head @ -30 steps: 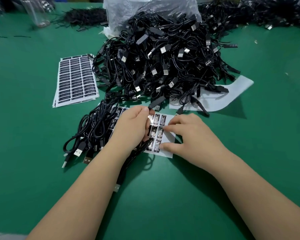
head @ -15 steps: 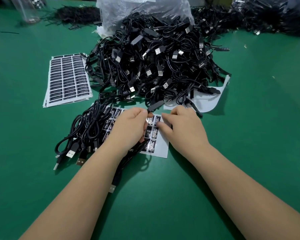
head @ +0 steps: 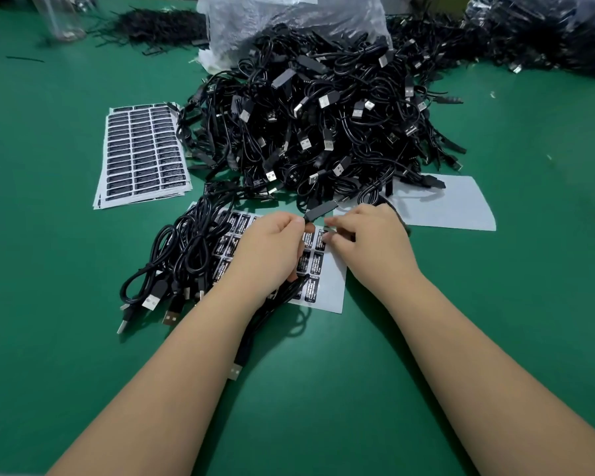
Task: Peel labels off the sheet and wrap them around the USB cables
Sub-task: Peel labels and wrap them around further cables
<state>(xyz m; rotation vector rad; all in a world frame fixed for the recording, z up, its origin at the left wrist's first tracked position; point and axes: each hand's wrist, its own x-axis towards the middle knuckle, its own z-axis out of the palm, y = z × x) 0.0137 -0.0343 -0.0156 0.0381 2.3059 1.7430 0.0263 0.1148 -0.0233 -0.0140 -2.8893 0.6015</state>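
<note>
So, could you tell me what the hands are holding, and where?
The left hand pinches a cable's black block at its near end; what the right hand holds cannot be told.

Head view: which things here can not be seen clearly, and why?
- Part-used white label sheet: middle hidden by left hand and right hand.
- Small black label print: too small to read.
- Right fingertips: blurred; a label between them cannot be told.
- Clear plastic bag: cut off by top edge.
</note>
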